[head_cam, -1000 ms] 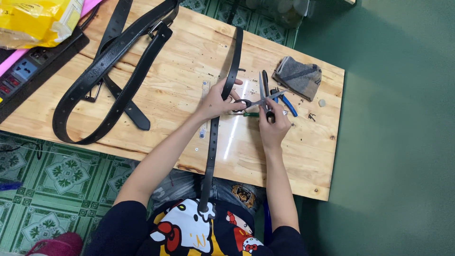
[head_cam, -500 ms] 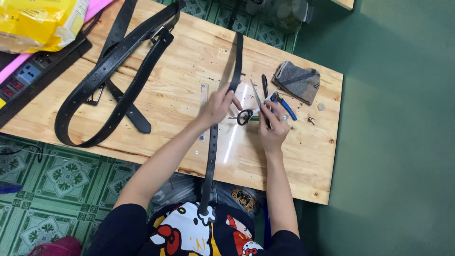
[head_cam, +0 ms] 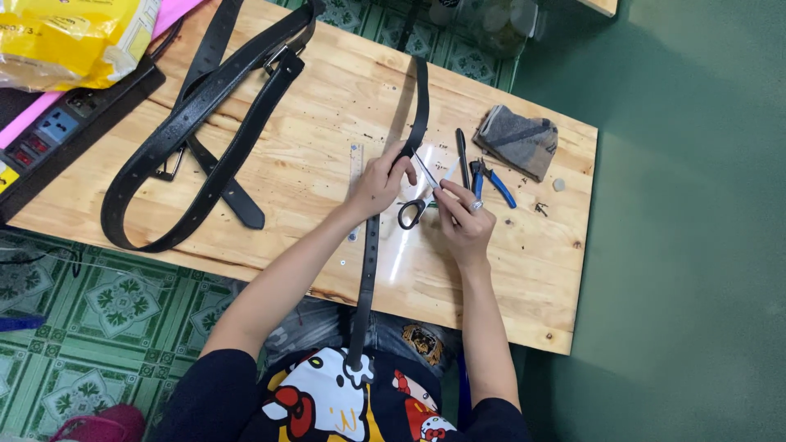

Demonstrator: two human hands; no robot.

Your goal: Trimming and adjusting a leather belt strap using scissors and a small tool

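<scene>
The black belt is long and narrow; it lies across the middle of the bench, hanging over its near edge. The left hand pinches it. The right hand fingers close on scissors.

Bright, even overhead light, w/ soft short shadows under the belts and hands. Glare streak on the wooden table near the scissors. Mostly sharp; slight wide-angle bend at edges.
</scene>
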